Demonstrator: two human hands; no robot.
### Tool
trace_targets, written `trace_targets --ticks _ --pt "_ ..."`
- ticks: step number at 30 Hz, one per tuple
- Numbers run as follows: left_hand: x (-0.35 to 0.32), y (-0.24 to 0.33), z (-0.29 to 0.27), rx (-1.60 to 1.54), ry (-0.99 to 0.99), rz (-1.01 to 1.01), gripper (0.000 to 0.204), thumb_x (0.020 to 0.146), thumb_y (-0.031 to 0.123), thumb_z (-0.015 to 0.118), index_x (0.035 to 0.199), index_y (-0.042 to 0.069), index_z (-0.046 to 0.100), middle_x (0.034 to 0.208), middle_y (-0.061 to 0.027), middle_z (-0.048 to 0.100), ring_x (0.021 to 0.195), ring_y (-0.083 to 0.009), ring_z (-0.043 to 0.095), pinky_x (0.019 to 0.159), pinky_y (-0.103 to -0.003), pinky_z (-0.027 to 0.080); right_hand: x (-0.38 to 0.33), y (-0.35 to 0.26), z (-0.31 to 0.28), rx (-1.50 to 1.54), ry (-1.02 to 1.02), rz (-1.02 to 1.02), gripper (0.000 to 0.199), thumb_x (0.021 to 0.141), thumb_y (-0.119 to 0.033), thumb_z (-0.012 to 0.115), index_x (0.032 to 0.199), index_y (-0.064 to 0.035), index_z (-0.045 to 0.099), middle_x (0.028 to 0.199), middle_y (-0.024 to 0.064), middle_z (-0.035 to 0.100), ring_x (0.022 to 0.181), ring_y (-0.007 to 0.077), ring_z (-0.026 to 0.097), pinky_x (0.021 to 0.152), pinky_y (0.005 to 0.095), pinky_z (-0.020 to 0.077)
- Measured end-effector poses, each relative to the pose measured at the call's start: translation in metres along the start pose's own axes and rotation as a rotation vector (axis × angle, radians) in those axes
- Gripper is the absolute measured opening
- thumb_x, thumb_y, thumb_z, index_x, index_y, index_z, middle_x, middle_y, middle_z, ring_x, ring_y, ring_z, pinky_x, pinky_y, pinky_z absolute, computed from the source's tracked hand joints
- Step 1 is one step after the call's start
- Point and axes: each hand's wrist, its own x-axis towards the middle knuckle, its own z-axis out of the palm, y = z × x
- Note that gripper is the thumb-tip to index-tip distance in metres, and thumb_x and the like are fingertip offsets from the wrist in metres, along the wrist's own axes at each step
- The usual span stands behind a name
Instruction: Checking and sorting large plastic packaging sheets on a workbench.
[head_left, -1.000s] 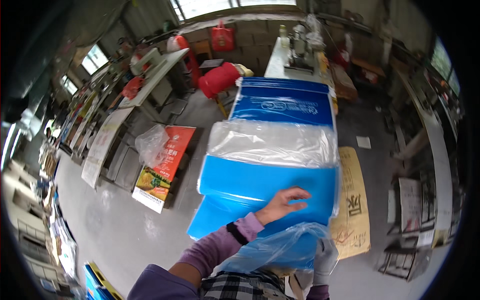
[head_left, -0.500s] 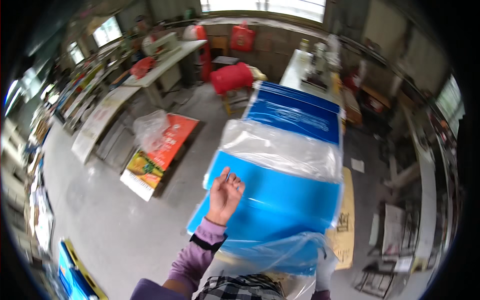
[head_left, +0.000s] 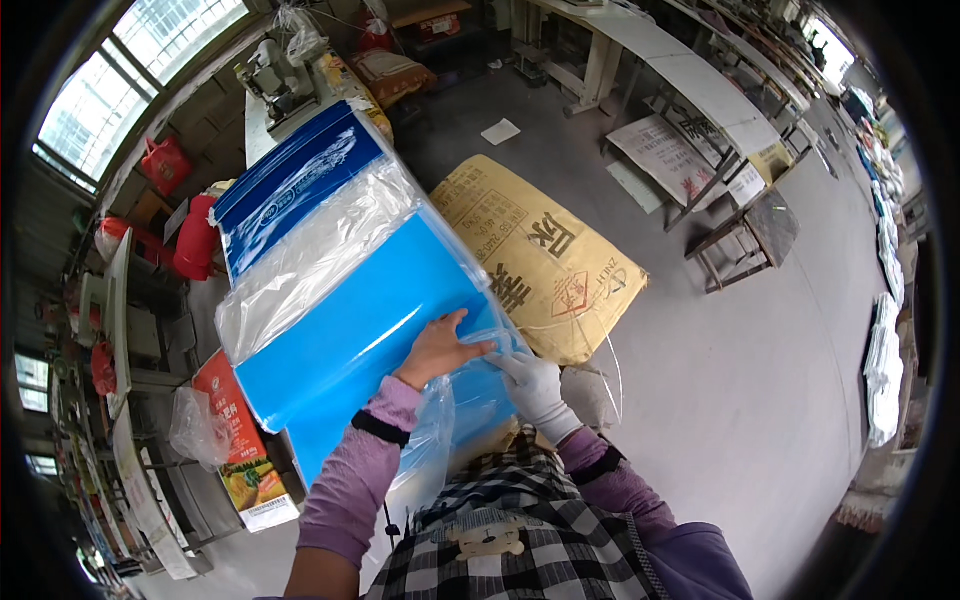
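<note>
Left hand now back flat on blue sheet, gloved right hand pinching clear bag

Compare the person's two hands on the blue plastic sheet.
The left hand is bare; the right hand wears a white glove. The left hand lies flat on top of the blue plastic sheet, fingers spread, while the right hand curls around the sheet's near edge. Both touch the same end of the sheet, and both arms wear purple sleeves.
</note>
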Motion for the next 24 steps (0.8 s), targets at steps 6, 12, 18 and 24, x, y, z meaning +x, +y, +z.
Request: trace_targets --ticks 6,12,18,24 --pt "0.041 -0.005 0.018 -0.105 -0.421 -0.029 0.025 0.083 0.027 0.072 0.093 0.004 0.068 0.079 -0.0144 0.064 0.076 -0.0244 0.063 0.07 -0.037 0.049 0.003 -0.003 0.008 -0.061 -0.046 -0.142 0.027 0.079 -0.011 0.055 0.101 -0.0173 0.068 0.075 0.0043 0.063 0.064 0.0258 0.063 0.057 0.0362 0.0501" --pt "0.076 -0.031 0.025 0.001 -0.244 0.076 0.024 0.082 0.024 0.071 0.074 0.003 0.066 0.06 -0.0109 0.059 0.054 -0.0238 0.058 0.053 -0.036 0.046 0.022 -0.019 0.013 -0.013 -0.102 -0.177 0.025 0.079 -0.009 0.055 0.099 -0.016 0.069 0.075 0.0048 0.064 0.064 0.0255 0.064 0.056 0.0358 0.0508" --pt "0.052 -0.032 -0.029 0.094 0.045 0.084 0.009 0.08 0.012 0.068 0.087 0.006 0.068 0.08 -0.0114 0.065 0.073 -0.0319 0.062 0.066 -0.04 0.05 0.029 -0.018 -0.015 0.293 0.078 0.186 0.033 0.08 0.001 0.054 0.107 -0.0111 0.069 0.077 0.0133 0.067 0.065 0.0284 0.066 0.058 0.0339 0.0511" --pt "-0.06 0.073 -0.044 -0.361 0.026 0.171 0.034 0.085 0.0 0.055 0.118 0.006 0.058 0.103 -0.0169 0.065 0.087 -0.0388 0.061 0.076 -0.042 0.051 0.042 -0.02 -0.014 0.127 -0.069 0.027 0.035 0.082 -0.001 0.051 0.113 -0.0074 0.066 0.075 0.0165 0.065 0.061 0.0303 0.063 0.058 0.0351 0.0498"
